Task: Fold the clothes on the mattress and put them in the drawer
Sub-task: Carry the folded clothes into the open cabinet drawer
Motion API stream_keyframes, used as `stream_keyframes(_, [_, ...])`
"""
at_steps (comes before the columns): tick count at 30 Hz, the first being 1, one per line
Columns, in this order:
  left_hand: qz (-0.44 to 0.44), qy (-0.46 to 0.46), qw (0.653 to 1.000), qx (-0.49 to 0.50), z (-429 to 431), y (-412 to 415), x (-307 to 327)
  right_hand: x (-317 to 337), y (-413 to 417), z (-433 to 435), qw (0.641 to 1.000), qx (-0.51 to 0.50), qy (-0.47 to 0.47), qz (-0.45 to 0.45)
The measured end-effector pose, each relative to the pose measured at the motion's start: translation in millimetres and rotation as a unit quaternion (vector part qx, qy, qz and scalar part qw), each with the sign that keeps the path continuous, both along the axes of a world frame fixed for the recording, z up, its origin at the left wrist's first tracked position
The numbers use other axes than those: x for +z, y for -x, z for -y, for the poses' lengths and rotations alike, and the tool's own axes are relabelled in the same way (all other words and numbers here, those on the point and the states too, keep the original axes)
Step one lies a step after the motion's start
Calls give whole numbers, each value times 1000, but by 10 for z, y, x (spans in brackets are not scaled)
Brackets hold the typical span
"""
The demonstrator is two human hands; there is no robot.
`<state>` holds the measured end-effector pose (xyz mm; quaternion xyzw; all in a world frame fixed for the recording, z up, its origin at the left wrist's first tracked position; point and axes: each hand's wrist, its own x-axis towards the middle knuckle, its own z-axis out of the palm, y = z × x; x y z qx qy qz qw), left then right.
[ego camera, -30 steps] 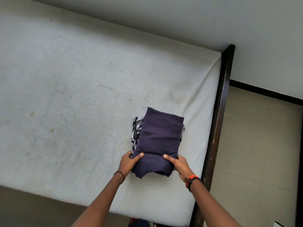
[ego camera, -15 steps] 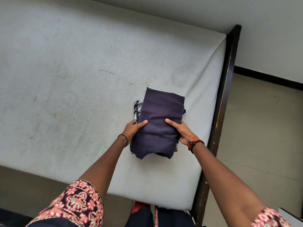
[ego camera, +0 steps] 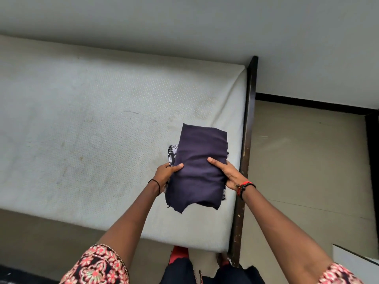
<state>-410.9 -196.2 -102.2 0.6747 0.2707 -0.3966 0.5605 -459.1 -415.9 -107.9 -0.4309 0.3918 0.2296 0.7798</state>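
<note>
While the left hand (ego camera: 164,174) and right hand (ego camera: 229,173) clamp the folded stack (ego camera: 201,160) from both sides, thumbs on top, it hangs over the mattress (ego camera: 82,119) near the bed frame (ego camera: 246,140); folding looks finished. Next: carry it level to the drawer, not in view.

Your short sleeves (ego camera: 98,265): dark fabric, red-pink floral print, lower left and lower right of frame. Thin black band (ego camera: 156,184) at your left hand (ego camera: 164,174) wrist. Red and black bead bracelets (ego camera: 245,186) at your right hand (ego camera: 229,175) wrist. Dark garment (ego camera: 184,271) bottom centre.
</note>
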Motion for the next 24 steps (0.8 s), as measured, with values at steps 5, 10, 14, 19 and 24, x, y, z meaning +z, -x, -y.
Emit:
stream_keyframes(5, [22,-26,999,-27,403,276,423,494,371,384,1000,-15,20,16])
stream_keyframes(10, [43,-23,998,-47,968,546,783,945,751,879,997,-50,50,43])
stream_keyframes(14, [63,0,996,-70,1498,731,1073,1222,1084,1360,993,-88,56,59])
stream_keyframes(19, [92,23,988,-123,2044,923,1448,1567,1482,1785,984,-146,68,73])
stream_keyframes(24, [112,35,976,-183,2438,1060,1770,1904,1879,2012,973,-209,75,68])
